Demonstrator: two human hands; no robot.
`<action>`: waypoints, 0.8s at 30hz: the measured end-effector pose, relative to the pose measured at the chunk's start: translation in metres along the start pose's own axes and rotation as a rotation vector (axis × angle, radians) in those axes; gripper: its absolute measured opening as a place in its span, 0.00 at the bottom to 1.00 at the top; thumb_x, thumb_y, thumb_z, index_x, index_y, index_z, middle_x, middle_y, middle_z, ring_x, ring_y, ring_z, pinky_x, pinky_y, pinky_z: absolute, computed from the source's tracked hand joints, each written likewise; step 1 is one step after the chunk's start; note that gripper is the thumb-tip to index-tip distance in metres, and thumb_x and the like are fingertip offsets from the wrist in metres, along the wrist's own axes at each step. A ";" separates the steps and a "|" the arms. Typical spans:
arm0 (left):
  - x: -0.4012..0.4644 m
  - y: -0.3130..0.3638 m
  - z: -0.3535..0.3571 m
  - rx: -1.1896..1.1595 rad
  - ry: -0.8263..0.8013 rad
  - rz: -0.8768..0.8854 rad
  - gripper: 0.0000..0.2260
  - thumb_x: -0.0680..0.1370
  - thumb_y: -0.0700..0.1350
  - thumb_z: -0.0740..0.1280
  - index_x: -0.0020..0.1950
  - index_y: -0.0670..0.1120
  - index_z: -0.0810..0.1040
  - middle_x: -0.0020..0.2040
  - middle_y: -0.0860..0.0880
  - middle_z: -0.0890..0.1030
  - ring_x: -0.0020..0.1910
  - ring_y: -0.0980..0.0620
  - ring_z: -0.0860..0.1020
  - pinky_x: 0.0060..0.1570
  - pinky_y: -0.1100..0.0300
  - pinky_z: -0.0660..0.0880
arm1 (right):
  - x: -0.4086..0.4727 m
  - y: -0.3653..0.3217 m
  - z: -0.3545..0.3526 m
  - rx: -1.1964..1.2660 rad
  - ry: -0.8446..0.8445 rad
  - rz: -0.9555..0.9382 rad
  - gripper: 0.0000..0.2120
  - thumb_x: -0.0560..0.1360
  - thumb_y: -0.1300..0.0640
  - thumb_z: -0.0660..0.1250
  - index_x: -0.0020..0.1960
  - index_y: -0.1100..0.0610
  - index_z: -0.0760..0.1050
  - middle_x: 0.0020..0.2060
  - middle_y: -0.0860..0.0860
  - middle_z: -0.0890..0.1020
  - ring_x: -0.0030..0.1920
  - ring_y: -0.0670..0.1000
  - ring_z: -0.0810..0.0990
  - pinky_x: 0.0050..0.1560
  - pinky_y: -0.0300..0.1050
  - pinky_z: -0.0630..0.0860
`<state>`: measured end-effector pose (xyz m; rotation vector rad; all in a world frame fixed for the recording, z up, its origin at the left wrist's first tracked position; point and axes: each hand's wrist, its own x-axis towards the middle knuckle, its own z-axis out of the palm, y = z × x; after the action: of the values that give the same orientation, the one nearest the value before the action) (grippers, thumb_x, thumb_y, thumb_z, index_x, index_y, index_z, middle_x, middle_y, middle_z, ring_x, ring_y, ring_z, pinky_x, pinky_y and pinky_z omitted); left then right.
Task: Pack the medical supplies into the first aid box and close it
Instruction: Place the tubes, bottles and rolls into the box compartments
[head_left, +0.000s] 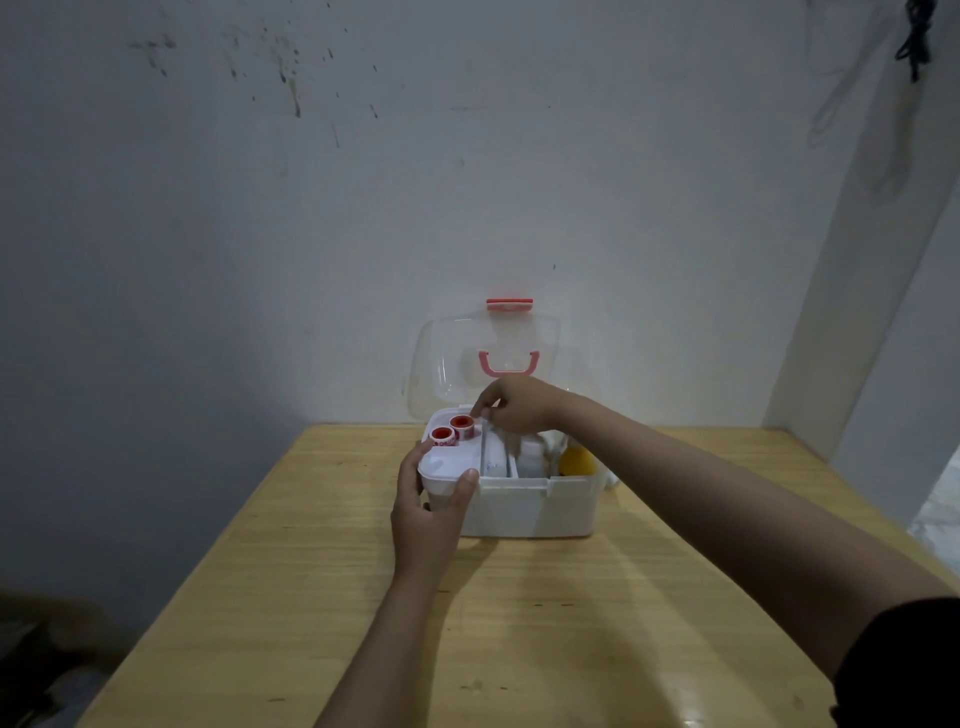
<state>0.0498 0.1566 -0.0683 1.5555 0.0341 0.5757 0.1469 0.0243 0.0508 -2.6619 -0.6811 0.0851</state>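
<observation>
The white first aid box (540, 506) stands open on the wooden table, its clear lid (441, 358) with pink handle and latch tilted back against the wall. A white inner tray (447, 465) sits over the box's left half with two red-and-white tape rolls (451, 430) in it. My left hand (428, 512) grips the tray's front left corner. My right hand (511, 405) reaches over the box and pinches the tray's far edge beside the rolls. A white bottle (531, 457) and a yellow item (576, 461) lie in the box's right half.
The wooden table (322, 597) runs to the grey wall behind the box. A white wall edge rises at the right, and a dark cord (915, 36) hangs at the top right. The floor at the lower left is dark.
</observation>
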 end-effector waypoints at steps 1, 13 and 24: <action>0.000 0.000 0.000 0.002 -0.003 0.003 0.25 0.70 0.50 0.74 0.65 0.58 0.70 0.63 0.54 0.75 0.60 0.53 0.75 0.52 0.53 0.79 | -0.002 0.001 -0.004 0.023 0.032 -0.001 0.15 0.77 0.63 0.60 0.60 0.60 0.78 0.60 0.55 0.81 0.57 0.52 0.78 0.58 0.42 0.71; -0.001 0.002 0.002 -0.005 0.022 0.022 0.24 0.71 0.46 0.73 0.66 0.53 0.71 0.61 0.55 0.76 0.59 0.55 0.75 0.52 0.58 0.77 | -0.073 0.101 -0.033 0.104 0.379 0.210 0.10 0.74 0.62 0.65 0.53 0.58 0.82 0.50 0.54 0.84 0.45 0.48 0.79 0.48 0.39 0.73; -0.001 0.002 0.005 0.011 0.029 0.021 0.24 0.72 0.45 0.72 0.66 0.53 0.70 0.61 0.54 0.75 0.58 0.56 0.75 0.48 0.64 0.75 | -0.105 0.153 0.050 0.071 0.306 0.370 0.21 0.65 0.40 0.68 0.55 0.46 0.77 0.51 0.49 0.80 0.52 0.50 0.77 0.51 0.48 0.76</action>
<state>0.0500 0.1518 -0.0666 1.5592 0.0432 0.6161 0.1156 -0.1314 -0.0578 -2.6200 -0.0849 -0.1900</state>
